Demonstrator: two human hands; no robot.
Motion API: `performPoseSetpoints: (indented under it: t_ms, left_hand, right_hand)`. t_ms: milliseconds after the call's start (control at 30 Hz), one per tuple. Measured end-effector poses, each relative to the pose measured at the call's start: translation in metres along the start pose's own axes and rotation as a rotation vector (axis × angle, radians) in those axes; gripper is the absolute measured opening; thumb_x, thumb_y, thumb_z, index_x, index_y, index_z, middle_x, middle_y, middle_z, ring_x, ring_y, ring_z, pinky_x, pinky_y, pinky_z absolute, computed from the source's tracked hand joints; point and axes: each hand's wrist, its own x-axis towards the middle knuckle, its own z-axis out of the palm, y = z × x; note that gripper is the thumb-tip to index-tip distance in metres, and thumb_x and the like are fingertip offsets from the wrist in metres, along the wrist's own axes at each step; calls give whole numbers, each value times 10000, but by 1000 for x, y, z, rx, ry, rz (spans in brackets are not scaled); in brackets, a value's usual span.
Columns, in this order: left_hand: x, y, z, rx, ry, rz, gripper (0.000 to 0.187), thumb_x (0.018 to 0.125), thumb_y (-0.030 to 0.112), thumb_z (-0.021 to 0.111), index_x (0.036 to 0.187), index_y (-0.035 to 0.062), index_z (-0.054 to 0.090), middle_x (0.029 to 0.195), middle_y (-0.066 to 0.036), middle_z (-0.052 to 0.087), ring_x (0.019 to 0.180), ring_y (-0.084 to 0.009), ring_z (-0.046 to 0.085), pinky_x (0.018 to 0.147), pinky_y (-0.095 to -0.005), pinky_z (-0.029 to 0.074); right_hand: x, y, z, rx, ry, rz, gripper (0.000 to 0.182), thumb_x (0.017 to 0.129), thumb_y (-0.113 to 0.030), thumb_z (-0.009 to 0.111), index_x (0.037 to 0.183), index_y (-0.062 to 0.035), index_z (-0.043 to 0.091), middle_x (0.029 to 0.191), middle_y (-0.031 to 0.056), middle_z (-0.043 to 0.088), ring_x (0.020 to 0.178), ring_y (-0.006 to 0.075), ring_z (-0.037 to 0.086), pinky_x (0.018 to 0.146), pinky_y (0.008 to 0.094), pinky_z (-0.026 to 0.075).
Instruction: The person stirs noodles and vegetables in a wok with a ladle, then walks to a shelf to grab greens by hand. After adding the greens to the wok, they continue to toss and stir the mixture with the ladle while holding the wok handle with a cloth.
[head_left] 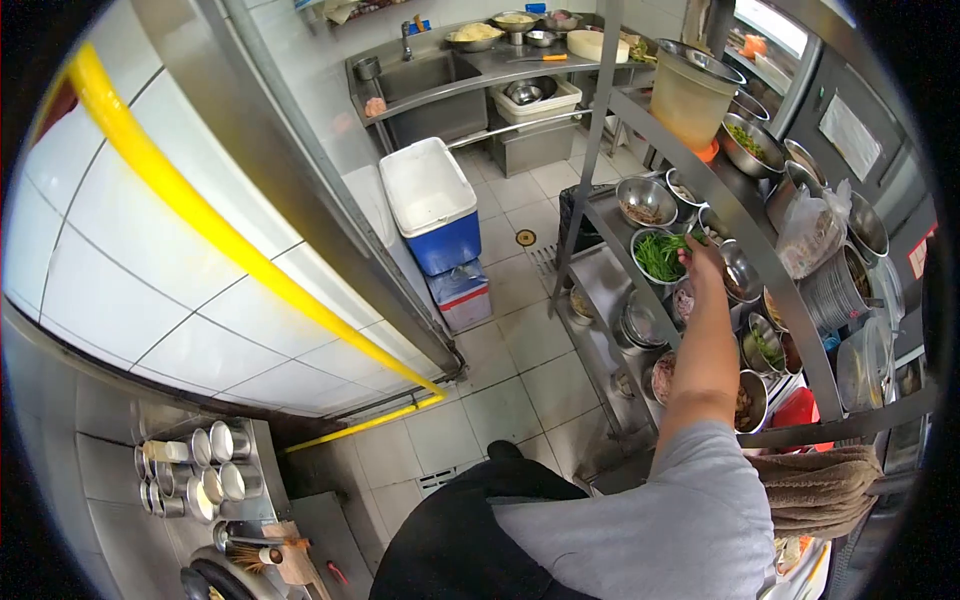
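Observation:
My right arm stretches forward to the metal shelf [590, 285] on the right. My right hand [700, 258] is at the edge of a bowl of cut green leaves [657, 255], its fingers closed around some of the greens. Just behind that bowl sits a steel bowl with brown shreds [646, 203]. To the right of my hand is another steel bowl [740, 272], and below the wrist a bowl of pinkish pieces [684, 300] is partly hidden. My left hand does not show.
A blue cooler [440, 235] stands on the tiled floor by the wall. A sink [425, 95] is at the back. Steel cups [238, 480] fill a lower-left counter. The shelf's metal upright [590, 160] and a brown towel [815, 490] are near my arm.

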Motion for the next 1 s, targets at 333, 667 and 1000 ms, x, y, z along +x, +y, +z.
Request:
performPoseSetpoints:
  t_ms: [333, 667, 1000]
  left_hand:
    - [0, -161, 94, 98, -136, -8, 575, 657, 530, 652, 970, 49, 689, 978, -171, 668, 900, -279, 638, 795, -375, 493]
    - [-91, -275, 173, -324, -100, -268, 561, 643, 459, 727, 974, 8, 682, 1002, -181, 660, 873, -266, 651, 762, -388, 513]
    - [-143, -409, 375, -681, -116, -515, 565, 643, 498, 735, 944, 21, 696, 926, -119, 677, 825, -229, 647, 735, -390, 509]
  right_hand:
    - [-96, 50, 22, 198, -568, 51, 432, 857, -177, 651, 1234, -46, 488, 1126, 78, 552, 993, 158, 536, 822, 263, 457]
    - [-329, 186, 176, -206, -1298, 585, 161, 868, -178, 642, 970, -116, 533, 749, 10, 563, 590, 102, 526, 492, 216, 422]
    - [-747, 132, 317, -362, -1978, 366, 258, 886, -144, 603, 1115, -90, 497, 949, 32, 576, 793, 133, 558, 617, 237, 449]
